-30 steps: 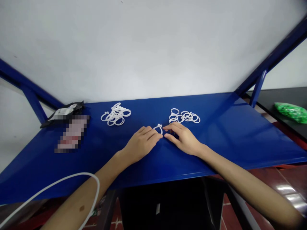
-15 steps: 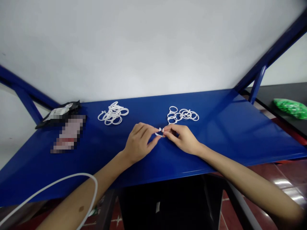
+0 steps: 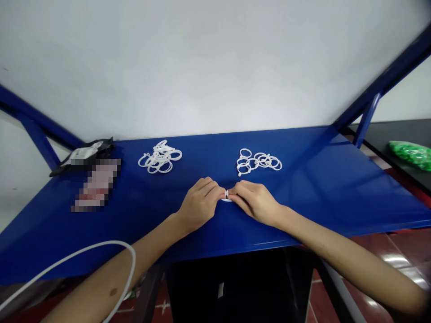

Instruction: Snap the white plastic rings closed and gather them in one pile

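Both hands meet at the middle of the blue tabletop [image 3: 336,188], fingertips pinched together on one small white plastic ring [image 3: 226,195]. The left hand [image 3: 200,204] comes in from seven o'clock and grips the ring's left side; the right hand [image 3: 257,202] comes in from four o'clock and grips its right side. Only a sliver of the ring shows between the fingertips, low and close to the tabletop, with its two ends seemingly pressed toward each other.

By the look of it, the step in hand is snapping this ring's ends together. The next move would call for a firm, even squeeze with the ends lined up, since a small slip would let them spring apart; whether they have already latched cannot be told from this view.

At one o'clock from the hands lies a loose cluster of white rings [image 3: 257,161], well apart from them. At eleven o'clock lies a second pile of rings [image 3: 160,158], more tangled. Farther toward ten o'clock sit a blurred-out flat packet [image 3: 96,186] and a dark plastic bag [image 3: 84,154]. A white cable [image 3: 84,255] loops over the left forearm.
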A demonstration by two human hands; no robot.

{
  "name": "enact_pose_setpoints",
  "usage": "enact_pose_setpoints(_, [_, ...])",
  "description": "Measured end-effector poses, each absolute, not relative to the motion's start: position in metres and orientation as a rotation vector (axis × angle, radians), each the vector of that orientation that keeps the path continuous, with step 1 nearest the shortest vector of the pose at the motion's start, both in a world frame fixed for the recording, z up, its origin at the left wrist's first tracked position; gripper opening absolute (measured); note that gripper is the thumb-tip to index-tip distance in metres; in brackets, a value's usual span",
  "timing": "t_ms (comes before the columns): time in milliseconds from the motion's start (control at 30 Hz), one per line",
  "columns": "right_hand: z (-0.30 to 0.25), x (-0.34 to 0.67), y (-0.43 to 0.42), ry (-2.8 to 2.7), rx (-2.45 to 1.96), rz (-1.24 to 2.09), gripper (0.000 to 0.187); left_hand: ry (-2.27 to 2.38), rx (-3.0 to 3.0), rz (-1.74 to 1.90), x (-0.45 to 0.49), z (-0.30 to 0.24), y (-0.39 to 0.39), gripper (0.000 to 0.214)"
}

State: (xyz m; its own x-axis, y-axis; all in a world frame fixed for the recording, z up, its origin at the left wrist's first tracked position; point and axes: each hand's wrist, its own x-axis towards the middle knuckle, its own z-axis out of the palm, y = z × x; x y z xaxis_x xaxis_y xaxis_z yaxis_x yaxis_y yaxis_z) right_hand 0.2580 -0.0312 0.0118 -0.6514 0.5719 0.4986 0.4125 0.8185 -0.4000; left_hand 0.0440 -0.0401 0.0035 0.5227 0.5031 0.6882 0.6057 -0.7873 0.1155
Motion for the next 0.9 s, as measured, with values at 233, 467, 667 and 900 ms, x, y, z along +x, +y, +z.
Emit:
enact_pose_setpoints(233, [0.012, 0.26, -0.031, -2.453, -0.666, 0.209, 0.027, -0.855, -2.549, -1.056, 0.048, 0.003, -0.045, 0.025])
enact_pose_setpoints(467, [0.015, 0.274, -0.001, -2.261, -0.884, 0.069, 0.019, -1.256, -2.521, -0.958, 0.011, 0.019, -0.01, 0.021])
enact_pose_setpoints(667, [0.007, 0.296, 0.021, -2.14, -1.268, -0.066, 0.023, -1.768, -2.111, -0.641, -0.046, 0.002, 0.025, 0.021])
enact_pose_setpoints(900, [0.011, 0.291, 0.01, -2.117, -1.216, -0.012, 0.021, -1.678, -2.116, -0.828, -0.044, 0.002, 0.026, 0.01])
